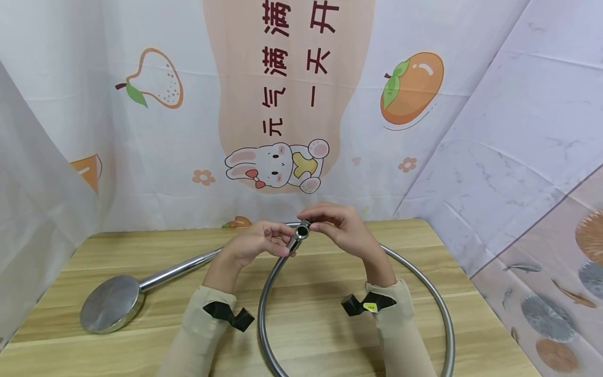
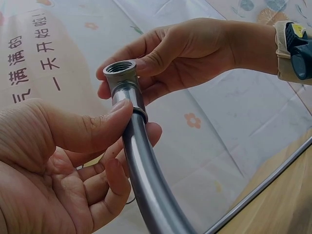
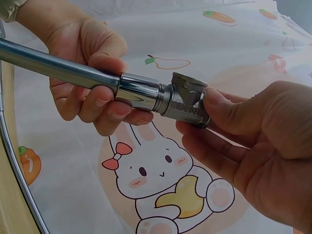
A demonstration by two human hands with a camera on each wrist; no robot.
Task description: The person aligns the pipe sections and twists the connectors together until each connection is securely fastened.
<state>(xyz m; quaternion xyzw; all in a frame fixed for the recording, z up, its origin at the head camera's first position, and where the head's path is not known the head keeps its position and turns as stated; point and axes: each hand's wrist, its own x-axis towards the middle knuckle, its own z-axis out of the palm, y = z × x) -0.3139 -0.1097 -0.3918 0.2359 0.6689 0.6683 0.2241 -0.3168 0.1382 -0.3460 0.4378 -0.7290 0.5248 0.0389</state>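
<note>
Both hands are raised over the table at the end of a grey metal shower hose (image 1: 265, 319). My left hand (image 1: 261, 242) pinches the hose's shiny end nut (image 3: 138, 90) between thumb and fingers. Joined to that nut is a small metal threaded pipe fitting (image 3: 187, 100), with a few thread rings showing at the joint. My right hand (image 3: 248, 141) grips the fitting's far end with thumb and fingertips. One round opening (image 2: 120, 69) of the fitting shows internal threads in the left wrist view.
A round chrome shower head (image 1: 112, 305) lies on the wooden table (image 1: 320, 324) at the left, its handle pointing toward the hands. The hose makes a wide loop round the right forearm. Behind the table hangs a printed cloth (image 1: 160, 157).
</note>
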